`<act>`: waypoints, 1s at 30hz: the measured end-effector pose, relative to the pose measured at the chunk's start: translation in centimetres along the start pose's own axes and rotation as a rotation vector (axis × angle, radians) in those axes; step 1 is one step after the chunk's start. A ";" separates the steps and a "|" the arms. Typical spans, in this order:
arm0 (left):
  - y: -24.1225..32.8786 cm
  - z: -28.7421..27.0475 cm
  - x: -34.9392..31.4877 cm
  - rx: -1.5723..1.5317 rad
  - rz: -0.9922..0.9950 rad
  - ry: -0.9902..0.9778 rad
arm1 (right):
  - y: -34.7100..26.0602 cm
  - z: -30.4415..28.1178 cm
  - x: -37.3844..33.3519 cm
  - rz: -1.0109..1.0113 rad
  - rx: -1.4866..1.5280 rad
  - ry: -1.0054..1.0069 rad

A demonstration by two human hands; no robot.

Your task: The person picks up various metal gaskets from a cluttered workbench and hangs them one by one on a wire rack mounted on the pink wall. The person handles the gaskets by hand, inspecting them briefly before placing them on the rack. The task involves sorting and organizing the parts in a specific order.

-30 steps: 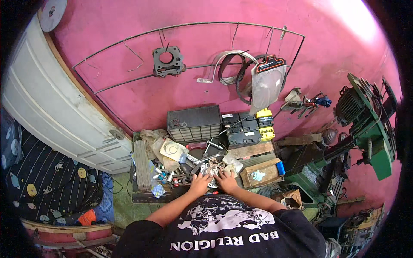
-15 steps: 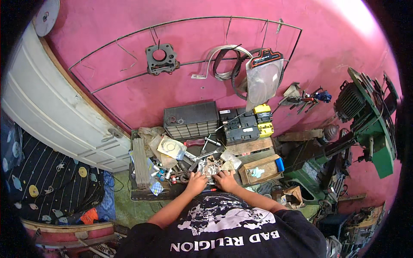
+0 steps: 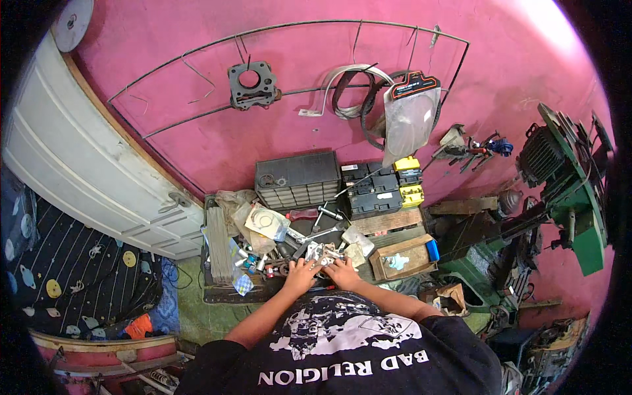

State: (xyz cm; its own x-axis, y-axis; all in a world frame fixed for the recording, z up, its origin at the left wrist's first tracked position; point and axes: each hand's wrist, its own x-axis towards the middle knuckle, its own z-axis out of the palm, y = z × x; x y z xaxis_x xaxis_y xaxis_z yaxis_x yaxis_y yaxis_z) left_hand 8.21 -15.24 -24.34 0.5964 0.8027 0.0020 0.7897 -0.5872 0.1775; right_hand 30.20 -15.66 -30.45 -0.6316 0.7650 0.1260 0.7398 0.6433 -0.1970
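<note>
At the front middle of the cluttered workbench (image 3: 240, 296), my left hand (image 3: 301, 275) and my right hand (image 3: 342, 273) meet around a silvery metal engine part (image 3: 324, 253). The fingers of both hands are bent against its near side, the left hand on one edge and the right on the other. My hands cover the part's lower portion, and its exact kind is too small to make out. Just beyond it lie wrenches (image 3: 322, 233) and a T-handle tool (image 3: 318, 216). Small loose parts (image 3: 253, 263) lie close to my left hand.
A black drawer cabinet (image 3: 296, 179) and several batteries (image 3: 372, 191) line the back of the bench. To the right sits a wooden tray (image 3: 401, 260). A green machine (image 3: 579, 230) stands farther right. From the wall rack hang a cylinder block (image 3: 253, 85) and belts (image 3: 345, 95).
The metal part has turned or tilted between my hands, showing a different side. My hands have drawn slightly closer together. The whole view has shifted a little.
</note>
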 end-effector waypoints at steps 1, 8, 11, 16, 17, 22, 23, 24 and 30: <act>-0.1 0.0 0.1 -0.001 -0.009 -0.001 | 0.0 -0.1 0.1 -0.005 0.008 0.010; -1.1 -0.6 -0.3 -0.103 -0.026 0.256 | -0.8 -5.4 1.3 0.059 0.041 0.089; -1.5 -1.9 -0.3 -0.121 -0.025 0.374 | -1.1 -7.5 2.3 0.162 0.056 0.209; -2.1 -4.4 0.6 -0.138 -0.040 0.501 | -0.6 -9.1 4.1 0.167 0.026 0.325; -2.3 -4.9 0.9 -0.157 -0.057 0.536 | -0.5 -10.1 4.5 0.155 0.025 0.387; -3.7 -7.7 1.4 -0.495 -0.232 0.560 | -0.5 -15.0 6.8 0.222 0.146 0.555; -4.1 -8.7 1.3 -0.498 -0.234 0.579 | -0.6 -16.2 7.1 0.316 0.228 0.531; -4.3 -9.9 1.3 -0.499 -0.235 0.601 | -1.0 -17.6 7.8 0.381 0.381 0.624; -4.0 -13.9 0.9 -1.064 -0.374 0.639 | -1.1 -21.1 10.3 0.531 1.027 0.649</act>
State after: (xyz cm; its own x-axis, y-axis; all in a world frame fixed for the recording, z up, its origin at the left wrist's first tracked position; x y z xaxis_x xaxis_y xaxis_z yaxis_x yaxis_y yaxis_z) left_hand 3.62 -10.74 -11.37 -0.0413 0.9795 0.1972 0.2152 -0.1840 0.9591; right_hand 27.77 -7.77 -8.39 0.1152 0.9754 0.1879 0.1691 0.1671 -0.9713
